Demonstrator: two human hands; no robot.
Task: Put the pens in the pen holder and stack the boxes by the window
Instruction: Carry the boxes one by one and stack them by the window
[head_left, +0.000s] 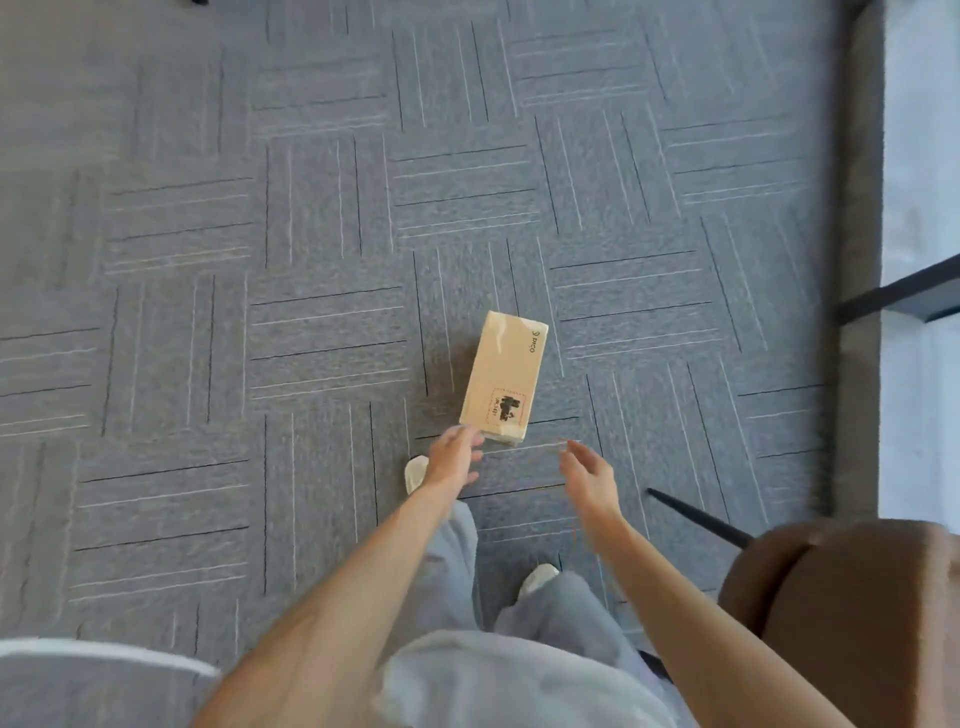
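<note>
A tan cardboard box (505, 377) with a printed label lies flat on the grey carpet, its long side pointing away from me. My left hand (453, 459) reaches down with fingers apart, its fingertips at the box's near left corner. My right hand (589, 473) hangs open a little to the right of the box's near end, apart from it. Neither hand holds anything. No pens or pen holder are in view.
A brown padded chair (852, 613) with a black leg stands at the lower right. The window (919, 218) with a dark frame runs along the right edge, above a grey strip of floor. My legs and white shoes are below the hands.
</note>
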